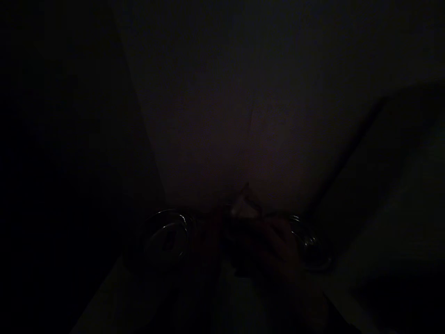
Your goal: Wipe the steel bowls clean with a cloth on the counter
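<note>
The picture is almost black. Low in the middle, two shiny round metal rims catch a little light, one on the left (167, 236) and one on the right (309, 243). Between them are faint reddish shapes that look like my left hand (205, 241) and my right hand (278, 248), close together. A small pale object (244, 208) shows just above them. I cannot make out the fingers, or whether either hand holds anything.
A large, dim, pale surface (243, 116) fills the middle of the view, with a faint vertical crease down it. Darker bands run diagonally on the left and right. Nothing else can be made out.
</note>
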{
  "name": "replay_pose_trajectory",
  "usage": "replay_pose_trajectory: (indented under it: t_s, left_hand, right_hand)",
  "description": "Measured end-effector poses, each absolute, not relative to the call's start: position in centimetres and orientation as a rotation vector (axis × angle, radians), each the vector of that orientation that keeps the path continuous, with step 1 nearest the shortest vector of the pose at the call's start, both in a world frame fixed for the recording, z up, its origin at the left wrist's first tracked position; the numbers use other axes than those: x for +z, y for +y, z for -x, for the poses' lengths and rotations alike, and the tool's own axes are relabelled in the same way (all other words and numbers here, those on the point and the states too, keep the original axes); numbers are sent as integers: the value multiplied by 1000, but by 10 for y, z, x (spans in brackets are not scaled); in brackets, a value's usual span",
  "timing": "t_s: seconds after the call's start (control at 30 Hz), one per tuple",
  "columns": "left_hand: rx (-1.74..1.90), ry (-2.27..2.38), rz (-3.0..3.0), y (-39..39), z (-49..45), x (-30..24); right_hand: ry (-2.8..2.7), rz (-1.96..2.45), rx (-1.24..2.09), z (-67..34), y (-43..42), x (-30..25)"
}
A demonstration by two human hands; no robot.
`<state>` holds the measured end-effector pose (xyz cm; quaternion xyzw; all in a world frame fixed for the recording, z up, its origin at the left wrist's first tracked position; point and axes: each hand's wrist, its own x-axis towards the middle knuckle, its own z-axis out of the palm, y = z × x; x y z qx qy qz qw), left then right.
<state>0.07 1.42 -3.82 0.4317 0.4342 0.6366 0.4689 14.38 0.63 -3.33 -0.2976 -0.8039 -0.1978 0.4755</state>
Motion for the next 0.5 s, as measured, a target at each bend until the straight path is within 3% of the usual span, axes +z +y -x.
replay_pose_trajectory:
  t_s: [0.2,0.5]
  left_hand:
    - [1558,1052,-1053,8,3,-36]
    - [1569,1046,-1051,13,3,-38]
  right_hand:
    - [-1820,945,-366,-157,17,-27]
    - [-1972,749,-473,-146,5,-29]
